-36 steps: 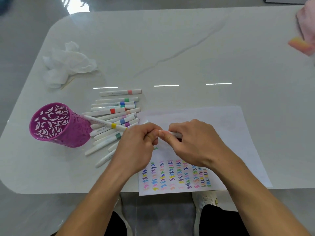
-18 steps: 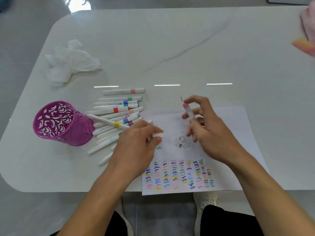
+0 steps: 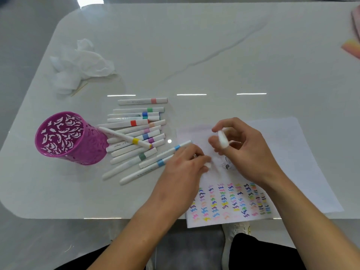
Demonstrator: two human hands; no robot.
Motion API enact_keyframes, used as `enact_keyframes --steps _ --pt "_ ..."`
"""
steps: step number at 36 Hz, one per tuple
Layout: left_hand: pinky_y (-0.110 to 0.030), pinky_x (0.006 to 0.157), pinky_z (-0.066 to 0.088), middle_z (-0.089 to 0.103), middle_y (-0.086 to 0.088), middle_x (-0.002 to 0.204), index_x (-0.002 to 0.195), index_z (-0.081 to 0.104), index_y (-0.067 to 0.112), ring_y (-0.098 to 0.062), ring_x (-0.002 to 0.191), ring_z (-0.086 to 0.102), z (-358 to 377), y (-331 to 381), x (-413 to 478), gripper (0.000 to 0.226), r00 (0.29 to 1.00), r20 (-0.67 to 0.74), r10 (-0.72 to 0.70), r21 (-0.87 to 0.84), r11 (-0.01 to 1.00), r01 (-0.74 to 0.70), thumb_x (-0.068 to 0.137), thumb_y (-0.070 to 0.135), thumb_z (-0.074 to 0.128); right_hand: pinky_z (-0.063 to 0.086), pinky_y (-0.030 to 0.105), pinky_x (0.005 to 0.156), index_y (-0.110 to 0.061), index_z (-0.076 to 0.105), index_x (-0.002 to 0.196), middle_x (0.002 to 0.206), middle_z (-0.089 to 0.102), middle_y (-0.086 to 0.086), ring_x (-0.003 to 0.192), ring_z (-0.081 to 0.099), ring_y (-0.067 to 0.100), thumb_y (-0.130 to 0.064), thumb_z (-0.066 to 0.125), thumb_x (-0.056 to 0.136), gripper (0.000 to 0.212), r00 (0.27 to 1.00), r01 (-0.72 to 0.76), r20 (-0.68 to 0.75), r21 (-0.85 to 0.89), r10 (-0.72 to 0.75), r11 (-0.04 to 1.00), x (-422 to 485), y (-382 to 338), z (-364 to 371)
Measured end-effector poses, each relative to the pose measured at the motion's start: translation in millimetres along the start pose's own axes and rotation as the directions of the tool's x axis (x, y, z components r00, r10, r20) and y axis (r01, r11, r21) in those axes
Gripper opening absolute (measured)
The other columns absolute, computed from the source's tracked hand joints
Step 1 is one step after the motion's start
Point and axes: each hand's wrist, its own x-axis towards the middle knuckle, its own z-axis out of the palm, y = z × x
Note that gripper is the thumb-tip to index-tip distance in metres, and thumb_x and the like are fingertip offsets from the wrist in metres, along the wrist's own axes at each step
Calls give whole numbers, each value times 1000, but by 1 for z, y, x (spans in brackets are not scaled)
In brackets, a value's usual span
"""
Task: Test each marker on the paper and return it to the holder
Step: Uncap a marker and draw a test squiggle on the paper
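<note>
The left hand (image 3: 185, 168) has slid right onto the paper (image 3: 292, 152), nearer the right hand (image 3: 249, 152), not touching it. Its fingertips pinch a white cap (image 3: 208, 165). The right hand's curled fingers grip the marker (image 3: 222, 140). Left of both hands, loose markers (image 3: 134, 133) lie on the counter (image 3: 214, 55) beside the magenta holder (image 3: 78, 145).

obstacle: marker pile (image 3: 134, 123) between holder (image 3: 87, 151) and paper (image 3: 282, 143) | free: far table (image 3: 253, 55) centre

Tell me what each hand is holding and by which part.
Right hand pinches a white marker by its barrel; left hand pinches a small white cap.
</note>
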Motion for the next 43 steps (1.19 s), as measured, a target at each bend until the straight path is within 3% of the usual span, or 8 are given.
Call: enact_keyframes --steps 5,11,15,18,23,27,34,43 --pt "-17 90 40 65 3 107 114 75 15 -13 100 58 5 -2 2 22 994 -102 -27 -12 1000 25 92 18 69 58 56 71 -23 63 101 80 68 6 71 69 25 -27 66 102 4 998 6 -63 -6 -6 1000 0 13 -2" --pt "-15 87 38 64 3 106 113 75 15 -16 99 58 -2 -18 3 22 975 -175 -138 49 988 148 92 18 69 58 36 65 -14 65 98 80 70 13 70 69 25 -19 65 103 7 988 6 -152 117 12 993 5 21 -3" --pt "-19 89 40 64 2 107 114 74 13 -16 101 59 -5 -22 3 24 967 -192 -170 48 982 182 92 20 68 56 33 60 -13 66 93 75 69 14 65 66 24 -18 67 101 10 986 10 -169 165 18 986 7 24 -3" --pt "-24 88 46 64 1 107 114 74 13 -17 101 59 -5 -22 4 24 968 -201 -151 51 985 165 91 19 70 52 32 57 -11 68 90 71 69 14 60 64 24 -19 68 100 13 989 -2 -148 167 27 986 8 24 -6" --pt "-15 91 38 66 0 117 109 76 15 -13 108 51 1 -25 1 25 981 -184 -64 140 986 90 84 16 78 49 32 52 -10 72 86 66 68 14 58 62 27 -19 59 105 24 990 2 -137 195 26 981 8 22 -5" --pt "-21 94 41 69 1 118 108 77 17 -16 111 55 3 -23 0 26 986 -167 -13 170 985 42 83 16 79 53 36 58 -15 75 101 75 73 13 64 67 31 -20 54 108 23 989 18 -145 203 12 979 7 15 0" --pt "-29 93 50 66 1 123 112 75 19 -18 115 55 6 -17 -2 26 993 -118 -11 133 991 27 86 20 75 56 31 60 -8 72 103 79 76 11 63 72 28 -12 71 95 9 991 28 -136 239 6 971 8 7 17" --pt "-42 104 49 58 -7 137 114 74 27 -26 130 51 5 -13 -2 30 991 -122 -48 39 998 53 85 21 76 58 51 58 -10 55 85 66 71 13 58 70 34 -10 75 92 21 985 0 -173 158 28 987 15 12 31"
